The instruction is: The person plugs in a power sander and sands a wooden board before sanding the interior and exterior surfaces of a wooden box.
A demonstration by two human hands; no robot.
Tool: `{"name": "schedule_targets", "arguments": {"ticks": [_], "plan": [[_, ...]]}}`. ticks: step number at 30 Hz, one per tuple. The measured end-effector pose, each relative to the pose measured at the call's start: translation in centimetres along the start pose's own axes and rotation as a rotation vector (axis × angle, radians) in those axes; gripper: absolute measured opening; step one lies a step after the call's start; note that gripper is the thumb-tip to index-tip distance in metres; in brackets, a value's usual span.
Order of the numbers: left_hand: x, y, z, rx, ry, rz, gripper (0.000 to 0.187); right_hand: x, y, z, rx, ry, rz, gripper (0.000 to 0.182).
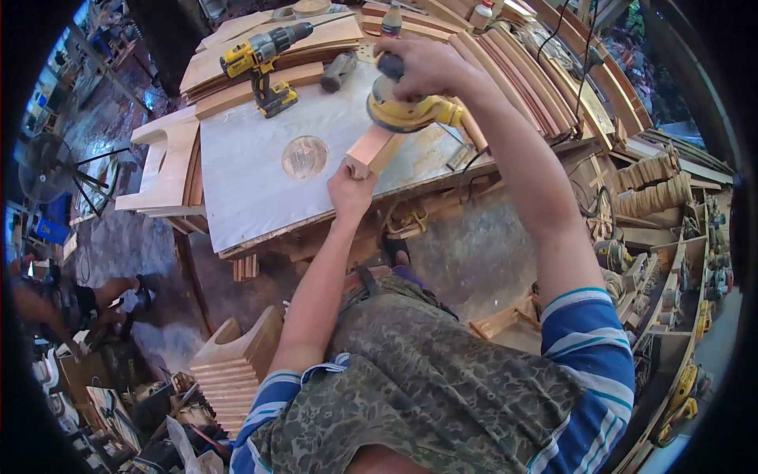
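My right hand (422, 67) is wrapped round the black top of a yellow orbital sander (395, 110). The sander's pad sits over the upper face of a square wooden block (371, 150), hiding its far part. My left hand (351, 189) grips the near end of that block from below, close to the table's front edge. Both forearms reach forward over the pale worktable (245, 174). A round wooden disc (305, 156) shows in the tabletop, left of the block.
A yellow and black cordless drill (264, 67) stands at the table's back left, beside a dark cylinder (339, 73). Long boards (513, 79) are stacked at the back right. Curved wooden pieces (237, 363) are piled at lower left. Another person (79, 308) is at far left.
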State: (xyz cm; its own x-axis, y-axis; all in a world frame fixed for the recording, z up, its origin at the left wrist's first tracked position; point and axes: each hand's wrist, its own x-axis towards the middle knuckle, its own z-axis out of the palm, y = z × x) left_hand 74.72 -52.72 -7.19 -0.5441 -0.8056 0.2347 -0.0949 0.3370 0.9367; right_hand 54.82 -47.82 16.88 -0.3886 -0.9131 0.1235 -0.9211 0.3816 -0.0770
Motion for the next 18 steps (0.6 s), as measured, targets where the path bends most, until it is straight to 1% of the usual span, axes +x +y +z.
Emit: {"name": "schedule_targets", "arguments": {"ticks": [2, 3, 4, 5, 6, 7, 8, 10, 12, 14, 16, 18], "plan": [[0.0, -0.1, 0.1, 0.01, 0.008, 0.015, 0.04, -0.6, -2.6, -0.3, -0.028, 0.006, -0.109, 0.078], [0.1, -0.4, 0.1, 0.046, -0.007, -0.002, 0.039, -1.2, -4.8, -1.4, -0.047, -0.072, -0.108, 0.072], [0.1, -0.5, 0.0, 0.083, -0.022, -0.019, 0.039, -1.3, -6.1, -1.1, -0.046, -0.071, -0.109, 0.072], [0.1, -0.6, -0.1, 0.086, -0.021, -0.019, 0.039, -1.3, -7.1, -0.6, -0.014, -0.054, -0.154, 0.071], [-0.2, -0.3, 0.1, 0.026, -0.018, -0.078, 0.038, -1.5, -8.1, -0.2, 0.019, -0.04, -0.197, 0.07], [-0.4, -0.1, 0.2, -0.035, -0.014, -0.137, 0.037, -1.8, -9.3, -0.3, 0.02, -0.042, -0.198, 0.068], [-0.5, 0.1, 0.1, -0.033, -0.011, -0.136, 0.037, -2.1, -9.7, -0.2, 0.022, -0.041, -0.201, 0.068], [-0.7, 0.3, -0.2, 0.031, 0.02, -0.092, 0.037, -2.2, -10.5, 0.3, -0.006, 0.033, -0.189, 0.067], [-0.4, -0.3, -0.1, -0.015, 0.012, -0.115, 0.037, -1.2, -9.0, 0.1, 0.016, 0.034, -0.214, 0.069], [-0.1, -0.4, -0.1, -0.071, 0.011, -0.137, 0.038, -0.2, -7.4, -0.6, -0.025, -0.072, -0.087, 0.071], [0.1, 0.0, -0.5, 0.054, -0.012, -0.078, 0.039, 0.4, -5.4, -0.3, -0.032, -0.043, -0.088, 0.072], [0.1, 0.8, -0.7, 0.05, -0.015, -0.088, 0.039, 0.7, -5.3, -0.2, -0.032, -0.009, -0.078, 0.073]]}}
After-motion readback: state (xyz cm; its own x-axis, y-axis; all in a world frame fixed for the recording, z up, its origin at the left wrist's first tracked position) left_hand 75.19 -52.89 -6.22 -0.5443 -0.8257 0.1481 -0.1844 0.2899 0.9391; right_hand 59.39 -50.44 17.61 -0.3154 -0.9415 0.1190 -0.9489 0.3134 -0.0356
